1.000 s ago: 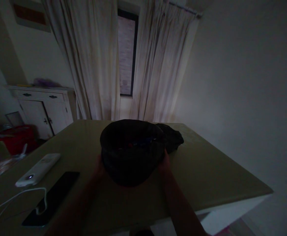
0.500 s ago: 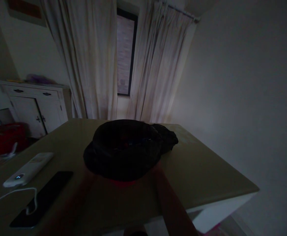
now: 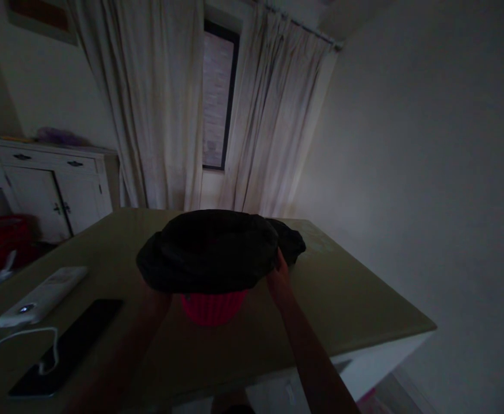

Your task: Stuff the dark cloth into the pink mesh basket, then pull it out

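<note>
No brand, label or writing can be read anywhere in the dim room. Near the middle of the table (image 3: 355, 310) stands a pink ribbed bin (image 3: 212, 306), and a black bag (image 3: 209, 253) is bunched over its top, hiding the rim and spreading wider than the bin on the left. The right hand (image 3: 278, 282) grips the bag's edge on the right side, fingers closed on the plastic. The left hand (image 3: 157, 296) is at the bag's lower left edge, but the darkness and the overhanging plastic hide the fingers, so whether it grips cannot be told. Just behind the bag, to the right, lies another dark crumpled bundle (image 3: 293, 241), touching it or very nearly. On the left of the table lie a white power bank (image 3: 40, 296) with a small lit spot, and a black phone (image 3: 68, 345) with a white cable (image 3: 19, 339) plugged in. Beyond the table hang pale curtains (image 3: 161, 103) around a dark window (image 3: 215, 98), with a white cabinet (image 3: 57, 184) along the left wall.
</note>
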A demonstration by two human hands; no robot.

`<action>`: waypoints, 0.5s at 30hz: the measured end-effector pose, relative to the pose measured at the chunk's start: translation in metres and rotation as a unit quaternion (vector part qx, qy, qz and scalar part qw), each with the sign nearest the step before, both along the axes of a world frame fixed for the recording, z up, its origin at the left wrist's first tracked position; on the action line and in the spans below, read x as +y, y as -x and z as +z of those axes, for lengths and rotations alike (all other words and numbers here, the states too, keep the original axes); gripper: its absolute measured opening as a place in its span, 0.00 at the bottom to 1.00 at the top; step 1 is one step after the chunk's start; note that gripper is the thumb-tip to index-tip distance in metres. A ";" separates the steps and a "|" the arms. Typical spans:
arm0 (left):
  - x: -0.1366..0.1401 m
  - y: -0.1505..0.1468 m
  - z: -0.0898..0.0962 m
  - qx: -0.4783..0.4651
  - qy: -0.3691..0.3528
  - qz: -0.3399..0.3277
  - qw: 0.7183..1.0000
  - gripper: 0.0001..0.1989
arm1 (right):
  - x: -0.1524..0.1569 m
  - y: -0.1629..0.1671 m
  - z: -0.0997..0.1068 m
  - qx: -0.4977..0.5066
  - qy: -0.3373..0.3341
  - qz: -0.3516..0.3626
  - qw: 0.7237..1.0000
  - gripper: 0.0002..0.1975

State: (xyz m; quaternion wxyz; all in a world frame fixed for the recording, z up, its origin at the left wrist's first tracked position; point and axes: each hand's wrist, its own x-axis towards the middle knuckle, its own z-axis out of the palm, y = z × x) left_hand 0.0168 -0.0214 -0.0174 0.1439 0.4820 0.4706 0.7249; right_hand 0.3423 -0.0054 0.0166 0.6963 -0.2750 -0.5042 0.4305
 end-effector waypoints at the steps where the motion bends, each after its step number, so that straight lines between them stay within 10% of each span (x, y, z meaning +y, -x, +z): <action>1: -0.001 -0.001 0.003 0.009 0.002 0.013 1.000 0.24 | -0.001 0.000 0.005 -0.024 -0.006 -0.005 1.000 0.45; 15: -0.042 -0.007 0.122 0.125 -0.015 -0.127 0.984 0.33 | -0.007 0.009 0.037 -0.035 -0.077 -0.019 0.996 0.52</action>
